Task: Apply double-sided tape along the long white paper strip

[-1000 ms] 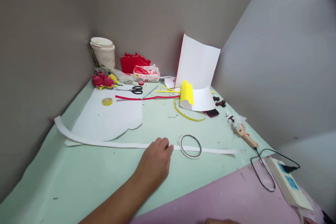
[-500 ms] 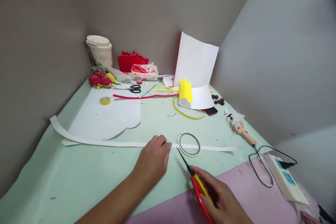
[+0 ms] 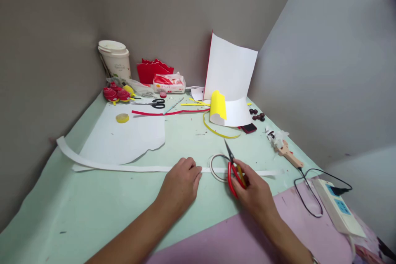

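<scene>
My left hand (image 3: 181,183) rests on the green table (image 3: 93,210), fingers curled and pressing down a long white paper strip (image 3: 123,168) that runs across the table. My right hand (image 3: 253,187) grips red-handled scissors (image 3: 233,169), blades pointing away from me over a thin tape ring (image 3: 218,165) that lies on the strip. The strip continues to the right past the ring.
A large white paper sheet (image 3: 123,136) lies behind the strip. Farther back are a yellow tape roll (image 3: 122,118), black scissors (image 3: 156,103), red and yellow paper scraps, a cup (image 3: 115,58) and a bent white card (image 3: 230,78). A glue gun (image 3: 286,152), cable and power strip (image 3: 335,208) sit at right.
My right hand came into view holding the red scissors and moved forward over the tape ring. My left hand stayed on the strip.
</scene>
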Motion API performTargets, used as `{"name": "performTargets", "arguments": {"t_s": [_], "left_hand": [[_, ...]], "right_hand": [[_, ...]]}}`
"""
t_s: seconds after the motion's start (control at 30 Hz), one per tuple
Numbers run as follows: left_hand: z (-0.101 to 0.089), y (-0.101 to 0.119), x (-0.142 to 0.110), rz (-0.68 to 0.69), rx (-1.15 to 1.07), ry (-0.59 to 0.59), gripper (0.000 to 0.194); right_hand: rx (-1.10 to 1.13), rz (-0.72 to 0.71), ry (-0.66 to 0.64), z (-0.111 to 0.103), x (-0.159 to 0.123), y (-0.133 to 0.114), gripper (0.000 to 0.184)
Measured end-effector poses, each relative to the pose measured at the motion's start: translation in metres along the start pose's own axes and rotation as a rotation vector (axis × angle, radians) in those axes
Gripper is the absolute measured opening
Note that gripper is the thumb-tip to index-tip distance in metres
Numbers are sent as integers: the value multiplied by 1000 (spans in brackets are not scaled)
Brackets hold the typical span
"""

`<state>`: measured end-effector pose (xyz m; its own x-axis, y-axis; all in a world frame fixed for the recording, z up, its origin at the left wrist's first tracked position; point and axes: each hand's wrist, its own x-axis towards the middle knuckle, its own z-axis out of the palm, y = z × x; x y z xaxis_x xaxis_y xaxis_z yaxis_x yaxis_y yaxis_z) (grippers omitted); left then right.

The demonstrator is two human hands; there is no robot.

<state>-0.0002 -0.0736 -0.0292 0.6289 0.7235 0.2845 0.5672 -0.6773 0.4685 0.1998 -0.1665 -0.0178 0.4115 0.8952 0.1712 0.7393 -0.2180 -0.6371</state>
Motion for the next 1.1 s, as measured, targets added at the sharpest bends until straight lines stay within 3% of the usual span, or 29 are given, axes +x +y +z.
{"name": "performTargets", "arguments": {"t_s": [0.13, 0.33, 0.53, 0.77, 0.9, 1.1], "left_hand": [[1, -1, 0, 5, 9, 4, 22], [3, 1, -2, 85, 170, -20, 21], [4, 4, -3, 129, 311, -38, 22], [3, 4, -3, 157, 323, -42, 22], [5, 5, -4, 148, 301, -22, 23], [9, 8, -7, 151, 303, -27, 27]], "right_hand": [[-177, -21, -10, 0, 28, 9, 49], [-203, -33, -112, 0, 46, 9, 49], [-238, -291, 23, -11, 77, -16, 41], [-350, -603, -36, 2, 109, -67, 44], [-447, -626, -114, 10, 112, -80, 43], [-467, -576, -123, 7, 113, -63, 43]]}}
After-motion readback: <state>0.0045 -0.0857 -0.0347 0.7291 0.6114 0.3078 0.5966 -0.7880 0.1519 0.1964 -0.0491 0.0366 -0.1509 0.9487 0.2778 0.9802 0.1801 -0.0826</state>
